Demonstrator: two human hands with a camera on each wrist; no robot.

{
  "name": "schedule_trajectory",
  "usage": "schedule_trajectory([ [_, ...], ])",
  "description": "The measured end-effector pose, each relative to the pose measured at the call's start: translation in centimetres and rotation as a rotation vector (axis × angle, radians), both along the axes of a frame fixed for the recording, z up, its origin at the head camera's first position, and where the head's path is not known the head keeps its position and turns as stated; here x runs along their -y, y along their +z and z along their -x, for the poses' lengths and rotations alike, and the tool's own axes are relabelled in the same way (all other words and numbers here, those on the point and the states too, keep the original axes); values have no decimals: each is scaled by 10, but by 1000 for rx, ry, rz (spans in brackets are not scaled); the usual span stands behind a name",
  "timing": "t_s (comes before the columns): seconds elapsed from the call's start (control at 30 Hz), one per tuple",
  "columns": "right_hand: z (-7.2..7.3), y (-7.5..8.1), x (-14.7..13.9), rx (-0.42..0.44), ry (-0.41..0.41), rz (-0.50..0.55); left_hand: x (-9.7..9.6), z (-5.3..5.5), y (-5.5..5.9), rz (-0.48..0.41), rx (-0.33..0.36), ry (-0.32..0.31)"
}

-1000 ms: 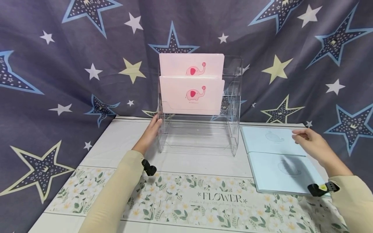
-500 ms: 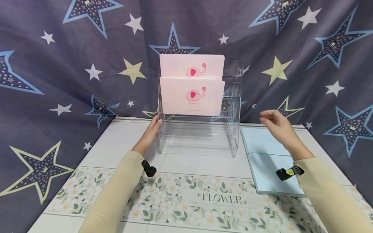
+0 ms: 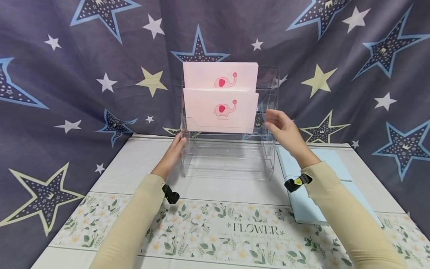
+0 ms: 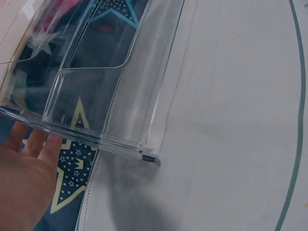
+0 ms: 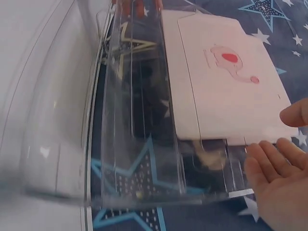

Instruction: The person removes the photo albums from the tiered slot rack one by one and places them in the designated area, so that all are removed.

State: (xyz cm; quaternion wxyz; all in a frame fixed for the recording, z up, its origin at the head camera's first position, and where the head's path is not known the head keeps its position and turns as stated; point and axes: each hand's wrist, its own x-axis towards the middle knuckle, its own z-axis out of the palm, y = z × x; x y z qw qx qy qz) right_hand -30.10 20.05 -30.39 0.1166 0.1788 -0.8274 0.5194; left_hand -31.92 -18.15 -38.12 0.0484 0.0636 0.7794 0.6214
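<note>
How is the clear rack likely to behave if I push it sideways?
The clear rack will probably stay stiff, as its edges look mostly straight. It could be somewhat top-heavy, since the pink booklets sit high in it. The left hand against its side might help steady it.

A transparent, tiered rack (image 3: 230, 170) stands upright at the centre of the frame. Toward the left side of its upper tiers sit two pale pink rectangular boards, the front board (image 3: 201, 112) covering the lower part of the rear board (image 3: 201, 74); each bears a pink elephant, trunk raised to a ball.
</note>
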Motion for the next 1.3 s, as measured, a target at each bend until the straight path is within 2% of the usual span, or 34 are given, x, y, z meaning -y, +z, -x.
schedule_trajectory([
  [0.1, 7, 2, 13, 22, 13, 17, -2, -7, 8, 5, 6, -2],
  [0.17, 12, 3, 19, 44, 11, 22, -2, -8, 9, 3, 3, -3],
  [0.3, 22, 6, 28, 93, 12, 54, 0, 1, -2, -12, -11, 4],
  [0.47, 27, 9, 32, 140, 20, 121, -1, 12, -14, 35, -59, 19],
  [0.7, 27, 8, 35, 173, 13, 150, -1, 10, -17, 13, -57, 27],
  [0.93, 30, 7, 38, 175, 12, 143, -1, 11, -19, 33, -56, 29],
  [1.17, 32, 10, 43, 165, -40, 117, -8, -13, 17, 32, 4, 18],
  [1.3, 34, 12, 51, 144, -72, 99, -6, -8, 12, 7, 8, 19],
])
